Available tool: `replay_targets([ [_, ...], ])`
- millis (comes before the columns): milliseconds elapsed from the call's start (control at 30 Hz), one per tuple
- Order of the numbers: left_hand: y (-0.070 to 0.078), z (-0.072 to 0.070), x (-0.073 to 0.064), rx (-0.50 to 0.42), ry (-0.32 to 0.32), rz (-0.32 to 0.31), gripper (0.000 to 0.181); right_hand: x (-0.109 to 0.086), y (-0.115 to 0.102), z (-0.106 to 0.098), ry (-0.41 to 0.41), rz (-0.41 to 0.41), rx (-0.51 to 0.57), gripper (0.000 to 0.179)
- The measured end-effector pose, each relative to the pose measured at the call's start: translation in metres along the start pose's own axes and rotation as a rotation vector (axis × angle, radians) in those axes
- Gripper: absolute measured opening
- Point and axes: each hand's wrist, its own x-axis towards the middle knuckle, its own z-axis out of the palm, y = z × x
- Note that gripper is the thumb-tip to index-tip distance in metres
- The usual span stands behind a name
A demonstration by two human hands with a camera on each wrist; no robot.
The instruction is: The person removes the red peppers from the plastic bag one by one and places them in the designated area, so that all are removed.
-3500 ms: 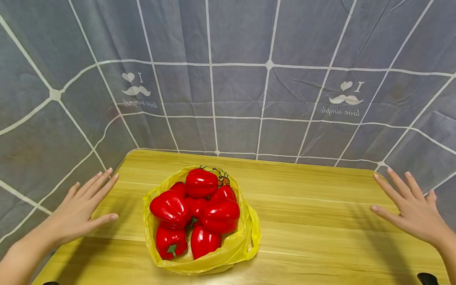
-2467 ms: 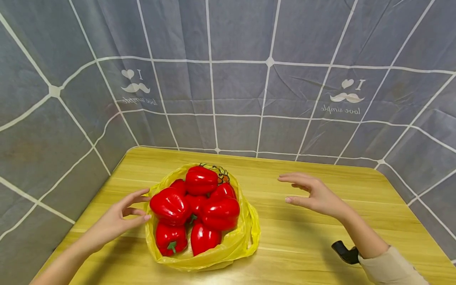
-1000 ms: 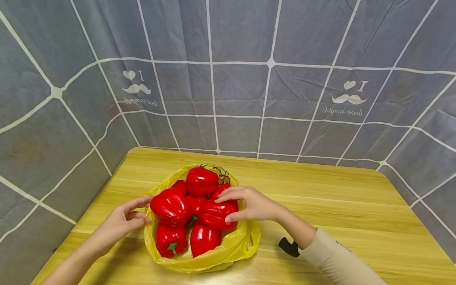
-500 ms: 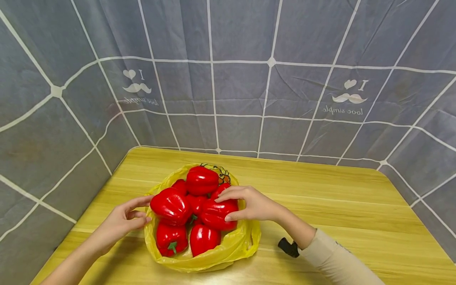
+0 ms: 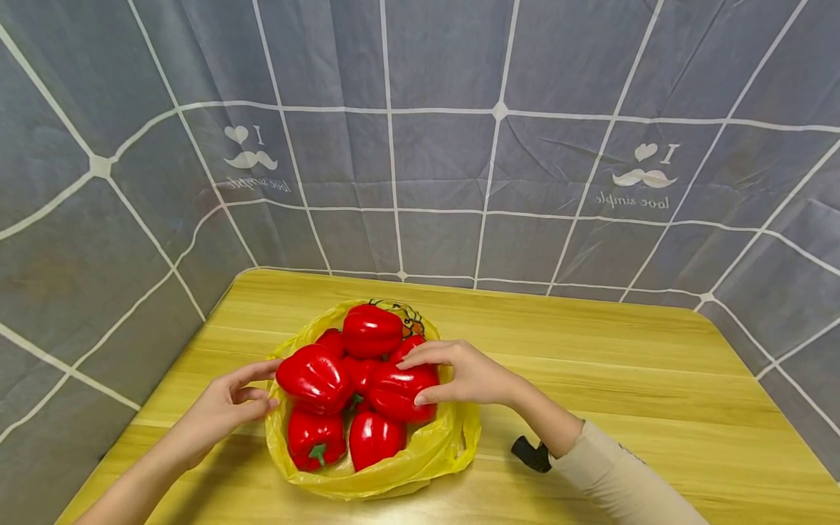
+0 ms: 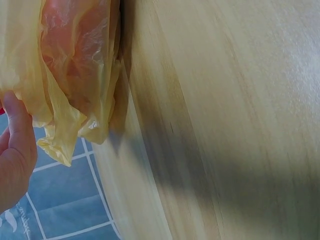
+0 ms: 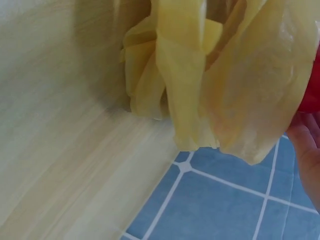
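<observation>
A yellow plastic bag (image 5: pixel 429 456) stands wide open on the table, filled with several glossy red bell peppers (image 5: pixel 315 379). My right hand (image 5: pixel 469 375) reaches over the bag's right rim and grips the bell pepper (image 5: pixel 397 394) on that side, thumb on its near side and fingers on its far side. At the left rim my left hand (image 5: pixel 219 408) holds the bag's edge between thumb and fingers, close beside the leftmost pepper. In the left wrist view its thumb lies on the yellow film (image 6: pixel 20 75). The right wrist view catches only part of the right hand (image 7: pixel 307 145).
The wooden table (image 5: pixel 590 350) extends right of the bag and behind it. A grey-blue curtain (image 5: pixel 446 160) with white grid lines encloses the back and sides. A black strap-like piece (image 5: pixel 531 453) sits at the right wrist, by the beige sleeve (image 5: pixel 610 470).
Both hands have come inward from the table's sides, the left to the bag's rim, the right onto a pepper. Over the last second they have stayed nearly still; the peppers keep their places.
</observation>
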Motion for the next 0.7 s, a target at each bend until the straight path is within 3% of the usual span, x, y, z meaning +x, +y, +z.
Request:
replay_targets([
  [700, 0.002, 0.000, 0.000, 0.014, 0.009, -0.031, 0.054, -0.002, -0.013, -0.030, 0.135, 0.001, 0.092, 0.042],
])
